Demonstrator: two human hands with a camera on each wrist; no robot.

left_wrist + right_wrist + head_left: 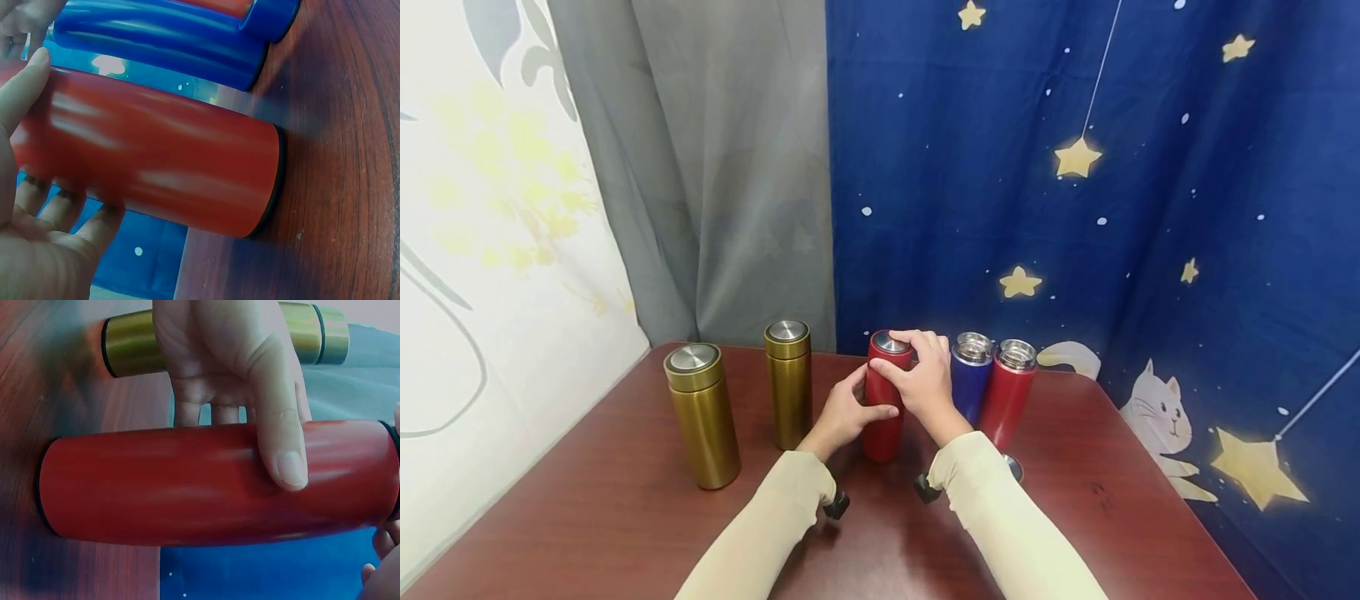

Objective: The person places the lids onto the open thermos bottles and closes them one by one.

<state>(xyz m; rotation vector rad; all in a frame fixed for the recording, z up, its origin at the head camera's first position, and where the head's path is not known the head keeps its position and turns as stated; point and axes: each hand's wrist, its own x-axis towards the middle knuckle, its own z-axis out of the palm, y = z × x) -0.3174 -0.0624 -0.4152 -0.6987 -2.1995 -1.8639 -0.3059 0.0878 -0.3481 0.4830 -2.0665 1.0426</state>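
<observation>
A red thermos point(882, 433) with a steel-topped lid point(889, 342) stands upright on the table. My left hand point(844, 414) grips its body from the left side, thumb across the front, as the right wrist view shows close up. With its fingers curled over the top, my right hand point(927, 379) holds the lid. To the right stand an uncapped blue thermos point(972, 387) and an uncapped second red thermos point(1009, 404). In the left wrist view, a blue lid point(270, 22) sits by the blue thermos's base.
Two capped gold thermoses, one nearer point(706, 425) and one farther back point(790, 392), stand on the left. A steel-topped lid point(1013, 468) shows partly behind my right sleeve. The reddish wooden table point(587, 500) ends at a grey curtain point(760, 167) and a blue starry curtain point(955, 167).
</observation>
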